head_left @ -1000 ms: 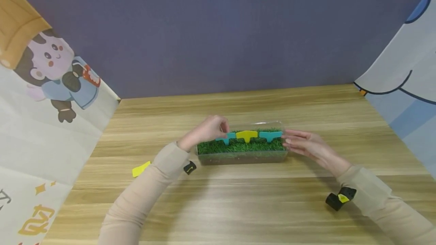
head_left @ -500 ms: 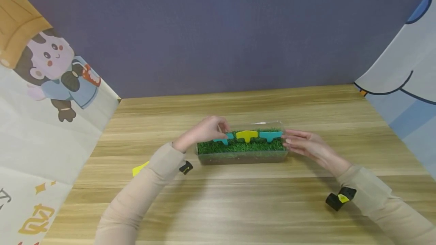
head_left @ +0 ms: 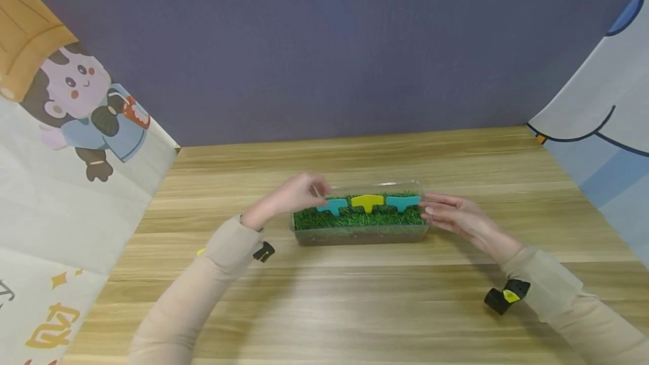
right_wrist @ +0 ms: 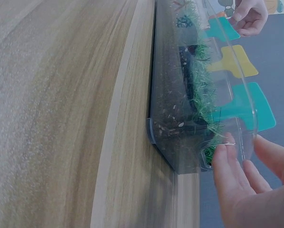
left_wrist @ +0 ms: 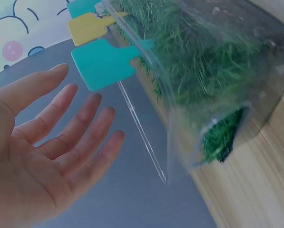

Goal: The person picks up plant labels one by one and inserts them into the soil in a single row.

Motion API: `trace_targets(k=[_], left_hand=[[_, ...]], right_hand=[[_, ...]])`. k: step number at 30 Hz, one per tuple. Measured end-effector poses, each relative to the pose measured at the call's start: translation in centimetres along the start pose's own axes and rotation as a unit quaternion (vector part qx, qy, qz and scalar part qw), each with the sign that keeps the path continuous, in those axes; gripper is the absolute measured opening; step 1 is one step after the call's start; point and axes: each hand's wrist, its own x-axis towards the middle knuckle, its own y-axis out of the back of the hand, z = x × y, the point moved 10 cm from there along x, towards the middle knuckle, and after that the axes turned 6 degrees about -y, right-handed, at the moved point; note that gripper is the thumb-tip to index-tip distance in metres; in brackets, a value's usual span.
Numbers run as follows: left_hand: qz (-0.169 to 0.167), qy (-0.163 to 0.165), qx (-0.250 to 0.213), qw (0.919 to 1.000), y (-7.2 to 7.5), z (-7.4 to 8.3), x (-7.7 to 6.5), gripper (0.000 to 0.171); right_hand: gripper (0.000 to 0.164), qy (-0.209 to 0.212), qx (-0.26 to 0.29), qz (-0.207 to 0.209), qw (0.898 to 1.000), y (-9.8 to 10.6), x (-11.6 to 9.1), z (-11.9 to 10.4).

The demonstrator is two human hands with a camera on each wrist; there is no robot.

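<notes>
A clear plastic planter box (head_left: 362, 235) filled with green grass stands on the wooden table. Three T-shaped plant labels stand in a row in the grass: a teal one (head_left: 334, 207) at left, a yellow one (head_left: 367, 202) in the middle and another teal one (head_left: 403, 203) at right. My left hand (head_left: 296, 193) is beside the left teal label, its fingers loosely spread and holding nothing; the left wrist view shows a gap between fingertips and label. My right hand (head_left: 466, 221) rests its extended fingers against the box's right end, thumb near the rim (right_wrist: 254, 111).
At the left, a yellow piece (head_left: 201, 252) on the table (head_left: 365, 308) is mostly hidden behind my left sleeve. A dark blue-grey panel (head_left: 324, 49) rises behind the table. Cartoon-printed sheets (head_left: 56, 207) flank both sides.
My left hand has let go of the left teal label and drawn back to the left. Its sleeve now covers most of the yellow piece. The right hand and box keep their places.
</notes>
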Motion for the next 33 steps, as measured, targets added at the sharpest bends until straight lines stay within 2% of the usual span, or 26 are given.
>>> trace_targets(k=[4, 9, 17, 29, 33], left_hand=[[0.007, -0.001, 0.008, 0.9999, 0.7, -0.2, -0.8, 0.026], [0.02, -0.006, 0.022, 0.9995, 1.5, -0.5, -1.9, 0.025], [0.036, 0.009, 0.033, 0.9988, 2.8, -1.2, -3.5, 0.022], [0.066, 0.024, 0.02, 0.9974, 4.8, -3.4, -6.7, 0.021], [0.068, 0.04, 0.018, 0.9967, 5.2, -4.4, -7.8, 0.02]], right_hand=[[0.064, 0.003, -0.004, -0.001, 1.0, 0.0, 0.0, 0.0], [0.061, 0.003, 0.02, -0.006, 1.0, 0.0, 0.1, 0.1], [0.061, 0.002, 0.021, -0.007, 1.0, 0.0, 0.2, 0.2], [0.056, 0.005, 0.028, -0.009, 1.0, 0.0, 0.1, 0.1], [0.053, 0.008, 0.034, -0.01, 0.999, 0.0, 0.2, 0.1]])
